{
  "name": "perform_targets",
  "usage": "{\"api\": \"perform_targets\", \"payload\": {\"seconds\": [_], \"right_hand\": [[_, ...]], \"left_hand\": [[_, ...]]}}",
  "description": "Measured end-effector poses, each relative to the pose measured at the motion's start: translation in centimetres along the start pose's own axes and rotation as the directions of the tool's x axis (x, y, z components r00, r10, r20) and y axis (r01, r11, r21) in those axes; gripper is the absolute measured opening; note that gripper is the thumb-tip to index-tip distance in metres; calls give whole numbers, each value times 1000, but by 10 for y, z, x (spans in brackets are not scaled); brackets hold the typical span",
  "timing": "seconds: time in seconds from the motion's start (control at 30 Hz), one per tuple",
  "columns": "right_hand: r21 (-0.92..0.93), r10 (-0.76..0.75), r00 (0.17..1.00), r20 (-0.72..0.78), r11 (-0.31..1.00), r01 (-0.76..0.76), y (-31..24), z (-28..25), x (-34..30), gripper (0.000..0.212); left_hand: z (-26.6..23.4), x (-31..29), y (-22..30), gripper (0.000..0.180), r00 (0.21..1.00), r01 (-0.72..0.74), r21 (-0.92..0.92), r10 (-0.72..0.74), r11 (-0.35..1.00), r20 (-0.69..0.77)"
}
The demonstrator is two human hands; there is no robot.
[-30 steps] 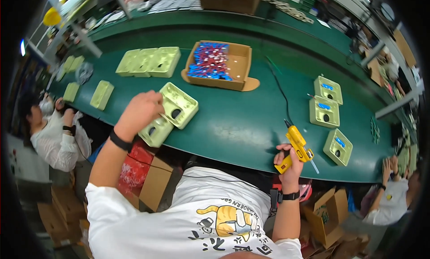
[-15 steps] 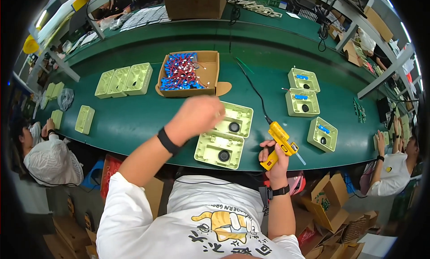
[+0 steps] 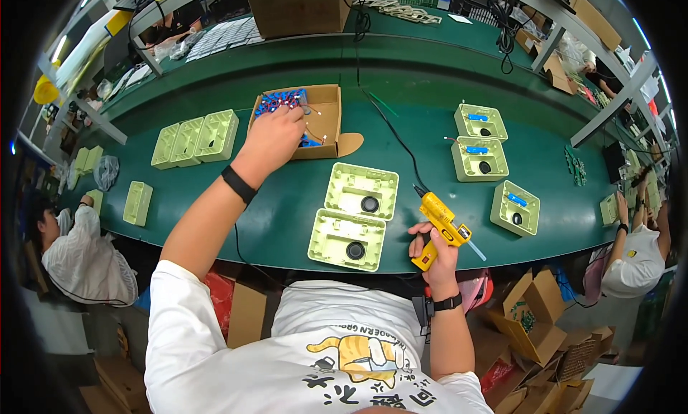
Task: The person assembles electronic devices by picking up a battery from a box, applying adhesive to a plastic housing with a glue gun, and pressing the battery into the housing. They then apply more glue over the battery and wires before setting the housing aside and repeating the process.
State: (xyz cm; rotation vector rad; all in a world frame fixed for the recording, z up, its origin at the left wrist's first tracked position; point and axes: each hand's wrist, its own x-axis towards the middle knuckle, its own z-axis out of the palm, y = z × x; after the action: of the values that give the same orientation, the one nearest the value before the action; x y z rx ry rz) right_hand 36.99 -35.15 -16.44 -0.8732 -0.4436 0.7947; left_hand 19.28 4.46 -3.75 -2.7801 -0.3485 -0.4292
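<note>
My left hand (image 3: pixel 278 131) reaches into a cardboard box (image 3: pixel 328 117) of blue batteries (image 3: pixel 274 102) with red wires. Its fingers bend down over the batteries; the tips are hidden, so I cannot see whether they grip one. A yellow glue gun (image 3: pixel 438 217) is in my right hand (image 3: pixel 439 253), fingers wrapped round its handle, with a clear glue stick jutting from its rear. Two open pale-green plastic cases, an upper one (image 3: pixel 344 192) and a lower one (image 3: pixel 331 235), lie between my hands, each with a round black part inside.
At the right stand three similar cases (image 3: pixel 527 224) holding blue batteries. More cases (image 3: pixel 188 140) sit left of the box. The gun's black cable (image 3: pixel 394 131) runs back across the green table (image 3: pixel 423 99). Co-workers sit at both sides; a shelf frame (image 3: pixel 605 114) rises at the right.
My left hand has moved from above the two middle cases, up and left into the battery box. My right hand still holds the glue gun in nearly the same place.
</note>
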Motion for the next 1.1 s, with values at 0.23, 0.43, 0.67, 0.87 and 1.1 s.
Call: {"api": "perform_targets", "payload": {"seconds": [0.23,0.43,0.67,0.87,1.1], "right_hand": [[10,-15,1000,14,1000,15,2,-2,-5,23],[-18,-28,999,-26,999,28,4,2,-8,25],[-4,7,1000,7,1000,-7,2,1,-1,25],[-75,3,1000,-15,997,-5,0,-1,-2,25],[-348,182,983,-16,921,-176,-39,47,-27,26]], "left_hand": [[-37,-4,-5,15,991,-113,-92,106,989,-77],[-52,-69,11,10,895,243,-793,-444,559,-38],[25,-147,43,21,605,591,-798,-589,-117,535],[-6,-150,141,43,736,437,-768,-677,468,7],[-13,-163,224,49,760,372,-890,-636,262,131]]}}
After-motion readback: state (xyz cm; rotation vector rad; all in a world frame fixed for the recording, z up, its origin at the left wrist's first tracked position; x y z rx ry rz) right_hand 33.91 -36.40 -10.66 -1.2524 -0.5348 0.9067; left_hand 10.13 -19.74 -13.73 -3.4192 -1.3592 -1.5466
